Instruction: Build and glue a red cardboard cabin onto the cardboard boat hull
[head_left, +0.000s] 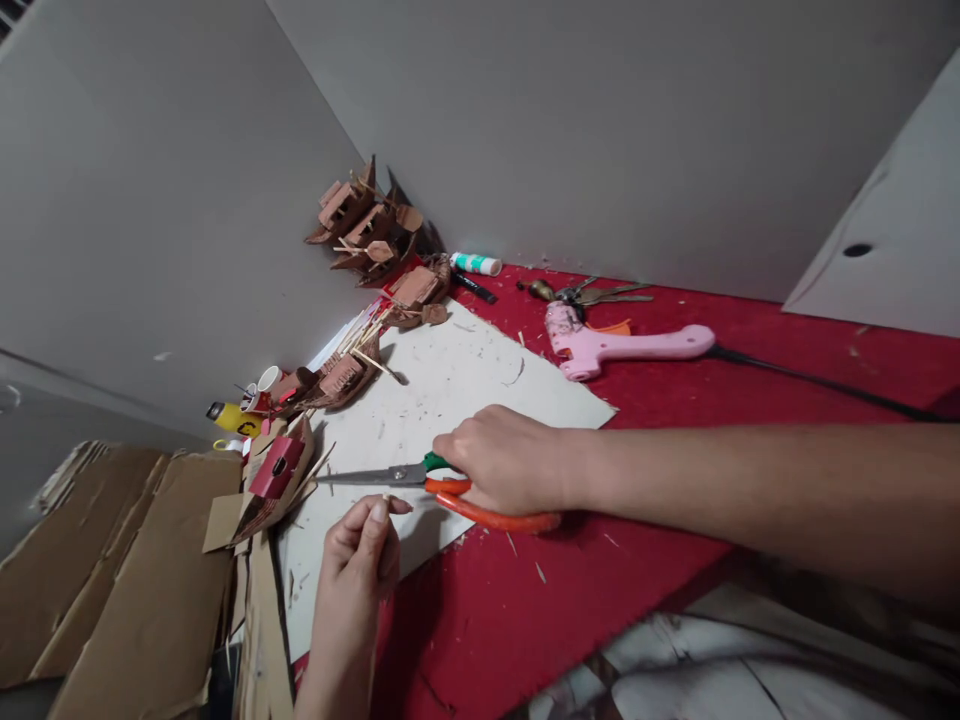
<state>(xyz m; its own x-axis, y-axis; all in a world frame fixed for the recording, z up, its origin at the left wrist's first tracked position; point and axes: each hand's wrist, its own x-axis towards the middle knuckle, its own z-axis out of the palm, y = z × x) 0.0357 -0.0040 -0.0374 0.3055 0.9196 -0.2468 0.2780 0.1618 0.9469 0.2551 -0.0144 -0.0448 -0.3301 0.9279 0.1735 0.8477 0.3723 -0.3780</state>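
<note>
My right hand (506,460) is closed round the handles of a pair of scissors (397,475) with green and orange grips, lying low over the white sheet (420,400). The blades look closed and point left, at a cardboard model boat (277,475) with a dark red cabin. Just below the blades, my left hand (364,545) pinches a tiny pale piece between thumb and index finger. That piece is too small to name. The right hand's inner fingers are mostly hidden behind its back.
A pink glue gun (637,350) with a black cord lies on the red table cover (787,370), near some keys (592,293). Several brown model boats (367,225) stand by the grey wall. Cardboard sheets (150,570) are stacked at left, beside a yellow bottle (238,417).
</note>
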